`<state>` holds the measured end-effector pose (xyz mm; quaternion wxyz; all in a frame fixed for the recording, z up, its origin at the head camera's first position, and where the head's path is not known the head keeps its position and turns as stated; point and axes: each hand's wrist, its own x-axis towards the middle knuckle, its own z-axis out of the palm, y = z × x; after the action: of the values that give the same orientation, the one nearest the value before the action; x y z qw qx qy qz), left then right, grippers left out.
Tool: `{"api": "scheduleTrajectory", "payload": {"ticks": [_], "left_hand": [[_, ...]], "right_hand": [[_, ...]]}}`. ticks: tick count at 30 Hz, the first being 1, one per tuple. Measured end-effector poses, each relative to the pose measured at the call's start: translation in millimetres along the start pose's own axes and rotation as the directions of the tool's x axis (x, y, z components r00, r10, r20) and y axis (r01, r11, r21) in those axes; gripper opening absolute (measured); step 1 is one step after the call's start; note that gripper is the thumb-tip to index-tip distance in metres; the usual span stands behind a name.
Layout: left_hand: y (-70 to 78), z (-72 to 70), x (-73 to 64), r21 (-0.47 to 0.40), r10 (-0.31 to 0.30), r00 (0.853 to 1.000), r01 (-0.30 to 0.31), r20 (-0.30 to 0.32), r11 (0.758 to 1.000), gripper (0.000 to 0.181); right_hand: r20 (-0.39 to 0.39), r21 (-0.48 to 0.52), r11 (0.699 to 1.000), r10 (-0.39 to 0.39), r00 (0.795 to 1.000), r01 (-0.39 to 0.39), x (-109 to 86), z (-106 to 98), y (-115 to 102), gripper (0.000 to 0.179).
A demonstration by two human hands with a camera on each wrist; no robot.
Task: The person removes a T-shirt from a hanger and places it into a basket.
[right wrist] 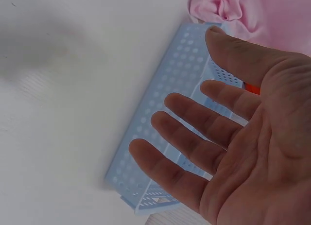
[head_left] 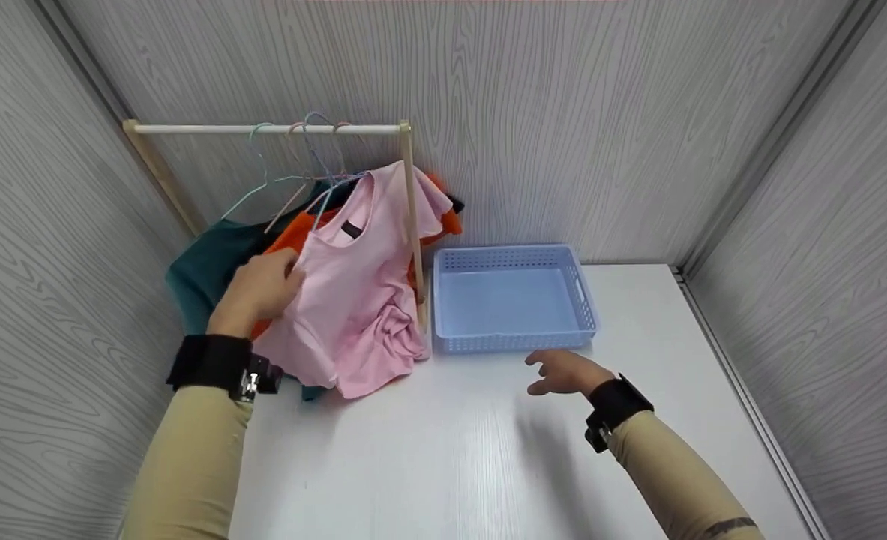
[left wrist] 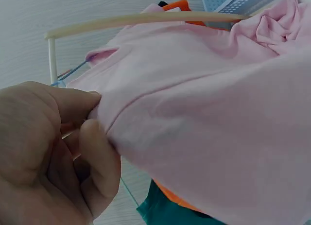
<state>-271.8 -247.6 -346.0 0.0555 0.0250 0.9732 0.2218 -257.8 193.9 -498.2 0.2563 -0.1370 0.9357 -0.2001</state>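
A pink T-shirt [head_left: 346, 277] hangs at the front of the clothes rack on a blue hanger [head_left: 323, 206], its lower part bunched on the table. My left hand [head_left: 259, 289] pinches its edge near the shoulder between thumb and fingers; the left wrist view shows the pinched pink cloth [left wrist: 160, 103] up close. Just in front of the light blue basket [head_left: 514, 343], my right hand [head_left: 563, 371] hovers with spread fingers and holds nothing. In the right wrist view the palm [right wrist: 252, 147] faces the camera, partly hiding the basket's perforated side.
The wooden rack has a white rail [head_left: 203, 130]. Behind the pink shirt hang an orange garment [head_left: 293, 234] and a dark green one [head_left: 207, 259], both partly hidden. Grey wood-grain panels [head_left: 548, 120] enclose the white table [head_left: 413, 457] at the back and sides.
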Motion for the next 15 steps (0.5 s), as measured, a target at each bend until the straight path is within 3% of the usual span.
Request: {"api": "scheduleTrajectory", "payload": {"ticks": [5,8,12,15], "left_hand": [[3.4,32.0,-6.1,-0.152,0.020,0.995,-0.006,0.096,0.988,0.025],[13.0,54.1,-9.8,-0.281,0.048,0.983,0.004,0.178,0.960,0.030],[34.3,84.8,-13.2,-0.471,0.104,0.954,0.042,0.281,0.881,0.045],[54.6,106.1,-12.2,-0.594,0.144,0.947,0.058,0.288,0.803,0.042]], "right_hand": [[-0.012,-0.007,1.000,-0.029,1.000,0.029,2.5,-0.3,-3.7,0.055],[-0.047,-0.015,0.997,-0.077,0.996,0.076,4.7,-1.7,-8.8,0.050],[-0.166,0.028,0.979,-0.194,0.967,0.202,7.0,-5.6,-24.3,0.038],[-0.283,0.043,0.953,-0.276,0.918,0.300,8.2,-12.1,-42.3,0.032]]}}
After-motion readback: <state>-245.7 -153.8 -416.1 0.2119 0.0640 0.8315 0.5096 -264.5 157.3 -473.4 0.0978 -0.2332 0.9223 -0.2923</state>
